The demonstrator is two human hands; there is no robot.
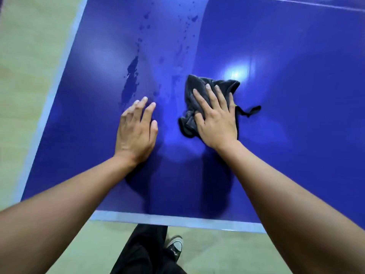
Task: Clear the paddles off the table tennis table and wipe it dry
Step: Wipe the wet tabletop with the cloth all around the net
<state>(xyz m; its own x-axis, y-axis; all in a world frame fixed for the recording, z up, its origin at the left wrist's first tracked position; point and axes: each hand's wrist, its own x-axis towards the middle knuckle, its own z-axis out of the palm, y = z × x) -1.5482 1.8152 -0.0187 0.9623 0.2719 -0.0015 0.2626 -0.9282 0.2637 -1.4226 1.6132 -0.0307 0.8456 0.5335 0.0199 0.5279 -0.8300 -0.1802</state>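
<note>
No paddles in view. Our right hand presses the dark cloth flat mid-counter, fingers straight and spread. Left hand rests flat beside it, fingers straight, holding nothing. Puddle lies toward the left edge: sweep leftward in overlapping passes with even pressure.

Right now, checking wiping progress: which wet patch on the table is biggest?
The long dark puddle just beyond the left hand; the others are only small scattered drops.
</note>
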